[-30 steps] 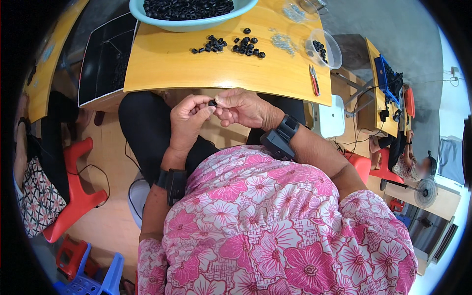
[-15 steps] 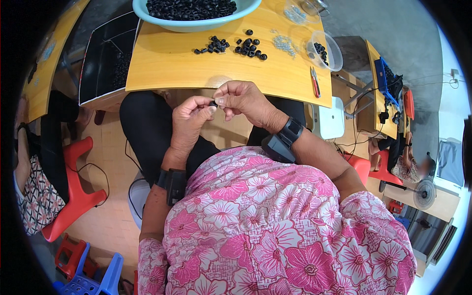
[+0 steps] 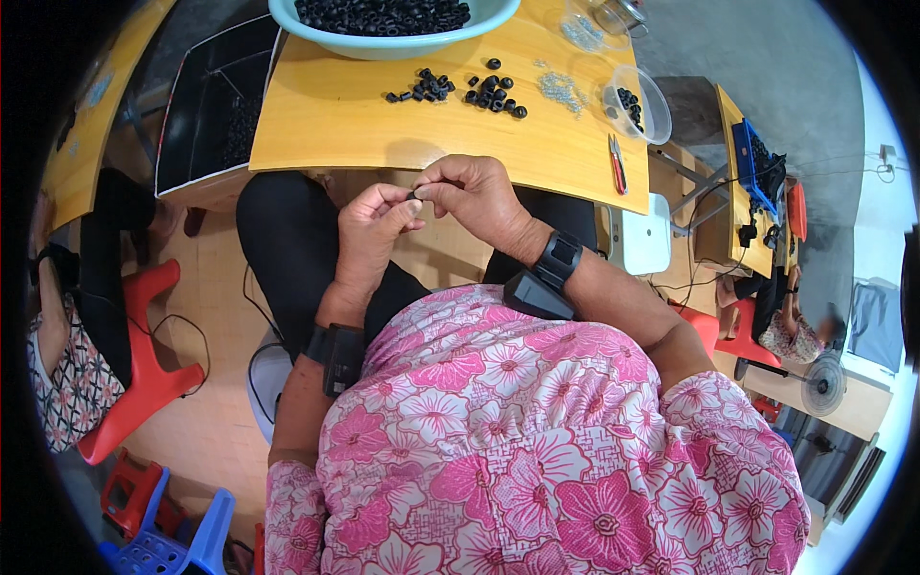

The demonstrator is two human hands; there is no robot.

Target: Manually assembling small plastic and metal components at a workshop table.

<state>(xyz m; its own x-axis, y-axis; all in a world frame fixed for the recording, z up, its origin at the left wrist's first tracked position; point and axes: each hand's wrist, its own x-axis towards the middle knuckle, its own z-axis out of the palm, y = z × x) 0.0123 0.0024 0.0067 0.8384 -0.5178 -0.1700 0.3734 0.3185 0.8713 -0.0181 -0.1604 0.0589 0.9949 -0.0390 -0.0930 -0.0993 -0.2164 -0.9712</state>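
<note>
1. A yellow wooden tabletop (image 3: 364, 125) is stretching across the upper part of the view, and the person is sitting just below its near edge, in a pink flowered shirt (image 3: 537, 450).
2. A pale green basin (image 3: 393, 38) is resting at the far edge of the tabletop, filled with small black rings.
3. A black tray (image 3: 206, 115) is lying to the left of the tabletop, lower down.
4. A clear round container (image 3: 640, 103) is sitting toward the right side of the tabletop, holding a few black rings.
5. The right hand (image 3: 484, 196) is hovering in front of the near edge of the tabletop, its grip narrowed, with thumb and forefinger pinching a small black ring (image 3: 414, 195).
6. The left hand (image 3: 374, 225) is meeting it from the left, its fingertips closing narrowly on the same small black ring, so the piece is sitting between the two hands, above the lap and off the tabletop.
7. Black wrist devices are strapped on both forearms.
8. A red-handled cutter (image 3: 618, 165) is lying near the right edge of the tabletop.
9. Loose black rings (image 3: 458, 86) are lying scattered in two small clusters just in front of the basin.
</note>
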